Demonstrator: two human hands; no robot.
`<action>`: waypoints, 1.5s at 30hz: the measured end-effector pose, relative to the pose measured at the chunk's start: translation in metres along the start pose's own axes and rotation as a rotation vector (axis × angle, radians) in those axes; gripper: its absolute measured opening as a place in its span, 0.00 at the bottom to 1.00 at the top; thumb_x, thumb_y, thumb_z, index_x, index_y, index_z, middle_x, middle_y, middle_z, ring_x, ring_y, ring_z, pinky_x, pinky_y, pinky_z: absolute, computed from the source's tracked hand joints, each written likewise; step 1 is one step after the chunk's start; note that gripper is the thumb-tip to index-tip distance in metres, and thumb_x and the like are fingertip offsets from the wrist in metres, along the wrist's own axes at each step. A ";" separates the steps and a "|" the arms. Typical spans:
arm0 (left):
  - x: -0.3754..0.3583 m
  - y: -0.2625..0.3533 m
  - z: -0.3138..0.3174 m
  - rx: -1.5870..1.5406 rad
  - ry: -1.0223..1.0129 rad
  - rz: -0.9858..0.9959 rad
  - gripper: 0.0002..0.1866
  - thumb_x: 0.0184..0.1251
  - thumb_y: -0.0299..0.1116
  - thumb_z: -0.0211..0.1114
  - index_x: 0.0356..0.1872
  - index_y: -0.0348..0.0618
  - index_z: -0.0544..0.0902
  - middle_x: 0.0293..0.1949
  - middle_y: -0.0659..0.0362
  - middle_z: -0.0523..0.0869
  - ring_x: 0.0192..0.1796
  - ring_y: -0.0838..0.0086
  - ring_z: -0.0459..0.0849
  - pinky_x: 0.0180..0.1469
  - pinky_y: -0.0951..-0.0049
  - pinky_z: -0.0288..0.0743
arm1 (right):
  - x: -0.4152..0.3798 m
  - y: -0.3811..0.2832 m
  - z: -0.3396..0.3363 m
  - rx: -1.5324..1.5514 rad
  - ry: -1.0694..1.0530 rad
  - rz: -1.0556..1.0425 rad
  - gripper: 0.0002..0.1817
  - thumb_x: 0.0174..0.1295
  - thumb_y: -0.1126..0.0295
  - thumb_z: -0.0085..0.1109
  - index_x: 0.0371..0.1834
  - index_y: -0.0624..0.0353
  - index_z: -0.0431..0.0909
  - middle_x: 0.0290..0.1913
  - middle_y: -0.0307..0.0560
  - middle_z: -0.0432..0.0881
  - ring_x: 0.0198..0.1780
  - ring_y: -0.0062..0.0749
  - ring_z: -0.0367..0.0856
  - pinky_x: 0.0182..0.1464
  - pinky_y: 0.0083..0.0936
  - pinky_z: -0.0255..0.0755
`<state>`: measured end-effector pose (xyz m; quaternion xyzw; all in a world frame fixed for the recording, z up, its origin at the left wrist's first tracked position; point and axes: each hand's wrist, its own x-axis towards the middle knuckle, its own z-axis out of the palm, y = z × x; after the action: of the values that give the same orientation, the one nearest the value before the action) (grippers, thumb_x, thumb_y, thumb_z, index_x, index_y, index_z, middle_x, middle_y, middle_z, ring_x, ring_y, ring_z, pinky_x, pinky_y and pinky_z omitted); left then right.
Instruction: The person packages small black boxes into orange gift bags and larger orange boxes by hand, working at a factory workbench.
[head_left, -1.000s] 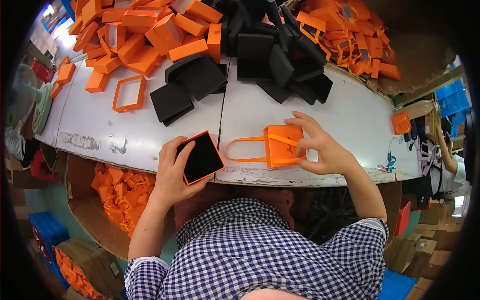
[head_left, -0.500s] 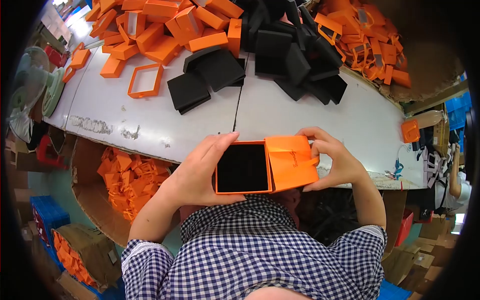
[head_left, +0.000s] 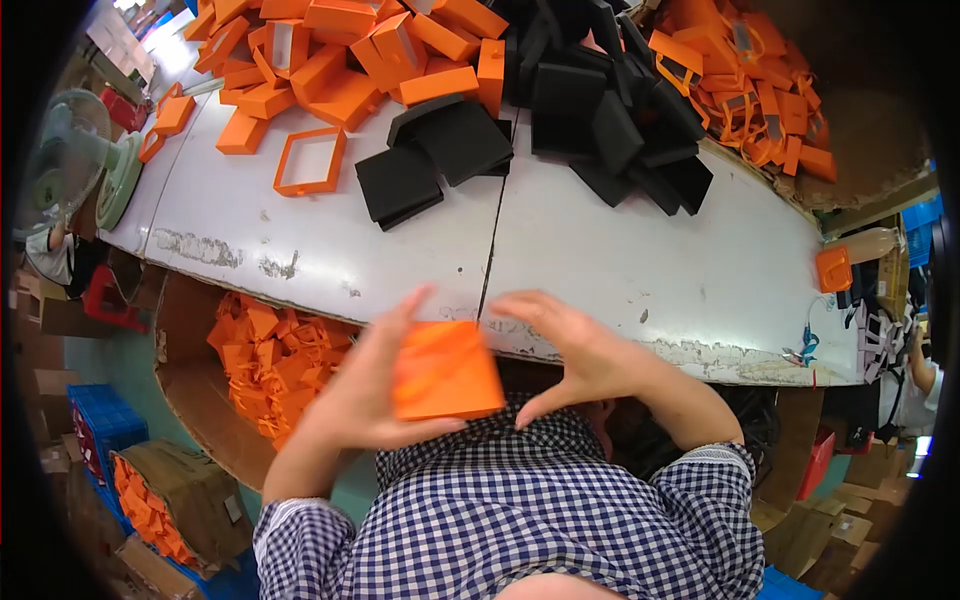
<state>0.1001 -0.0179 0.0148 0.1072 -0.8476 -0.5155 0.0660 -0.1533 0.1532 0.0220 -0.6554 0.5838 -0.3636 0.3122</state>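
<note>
An orange gift box (head_left: 448, 372), slightly blurred by motion, is in my left hand (head_left: 368, 385) in front of my body. Thumb and fingers of that hand grip the box along its left side and lower edge. The box looks closed, with only orange faces showing. My right hand (head_left: 590, 355) is to the right of the box, fingers and thumb spread, apart from it and holding nothing. Ahead on the table lie several black foam pads (head_left: 455, 140), and left of them an orange frame-like box sleeve (head_left: 310, 162).
Orange boxes (head_left: 340, 85) pile up at the back left, beside a heap of black pads (head_left: 600, 110). More orange pieces (head_left: 765, 90) fill a carton at the back right. Below the table's worn front edge (head_left: 700, 355), a carton (head_left: 185, 345) holds orange pieces. A fan (head_left: 85, 165) stands left.
The box, open with its black inside showing before, is now closed. My right hand has let go and moved off it. My left hand still holds it, now turned and farther left.
</note>
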 end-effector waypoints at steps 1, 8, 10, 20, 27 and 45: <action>-0.025 0.003 -0.031 0.263 0.055 0.001 0.71 0.43 0.56 0.88 0.82 0.31 0.53 0.77 0.36 0.63 0.78 0.43 0.64 0.80 0.50 0.57 | 0.009 0.000 -0.008 -0.074 0.015 -0.047 0.47 0.43 0.57 0.89 0.67 0.59 0.73 0.71 0.58 0.73 0.68 0.54 0.76 0.71 0.43 0.73; 0.029 -0.056 -0.099 0.697 0.510 -0.296 0.70 0.48 0.68 0.79 0.84 0.38 0.50 0.81 0.30 0.53 0.84 0.39 0.49 0.82 0.47 0.49 | 0.123 0.067 -0.037 -0.795 0.330 -0.195 0.42 0.51 0.66 0.80 0.71 0.56 0.71 0.71 0.54 0.74 0.75 0.54 0.67 0.71 0.45 0.69; 0.077 -0.073 -0.103 0.736 0.596 -0.439 0.66 0.50 0.69 0.77 0.82 0.38 0.55 0.80 0.28 0.53 0.83 0.37 0.50 0.80 0.44 0.51 | 0.152 0.076 -0.030 -0.956 0.331 -0.148 0.40 0.48 0.66 0.81 0.69 0.55 0.75 0.68 0.53 0.75 0.71 0.54 0.69 0.69 0.42 0.70; 0.082 -0.111 -0.116 0.868 1.003 -0.135 0.31 0.47 0.48 0.79 0.47 0.40 0.77 0.54 0.48 0.76 0.55 0.54 0.75 0.58 0.46 0.71 | 0.123 0.086 -0.086 -0.543 0.147 -0.011 0.26 0.57 0.69 0.76 0.61 0.63 0.83 0.65 0.51 0.76 0.70 0.50 0.70 0.71 0.37 0.70; 0.046 -0.044 -0.002 0.386 0.229 0.335 0.35 0.45 0.39 0.81 0.55 0.39 0.75 0.66 0.41 0.73 0.67 0.44 0.72 0.68 0.50 0.70 | 0.110 0.079 -0.092 -0.524 0.156 -0.075 0.21 0.70 0.70 0.64 0.64 0.65 0.80 0.66 0.55 0.79 0.69 0.49 0.73 0.72 0.38 0.68; 0.198 -0.020 -0.002 -0.051 0.478 0.240 0.57 0.51 0.39 0.86 0.79 0.46 0.58 0.72 0.54 0.69 0.70 0.63 0.73 0.65 0.61 0.75 | 0.073 0.063 -0.075 -0.533 0.652 -0.381 0.22 0.64 0.83 0.63 0.63 0.64 0.76 0.63 0.57 0.82 0.63 0.55 0.82 0.65 0.41 0.78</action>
<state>-0.0886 -0.0777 -0.0020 0.1228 -0.8015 -0.4851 0.3276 -0.2469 0.0744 0.0180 -0.6600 0.5937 -0.4387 -0.1395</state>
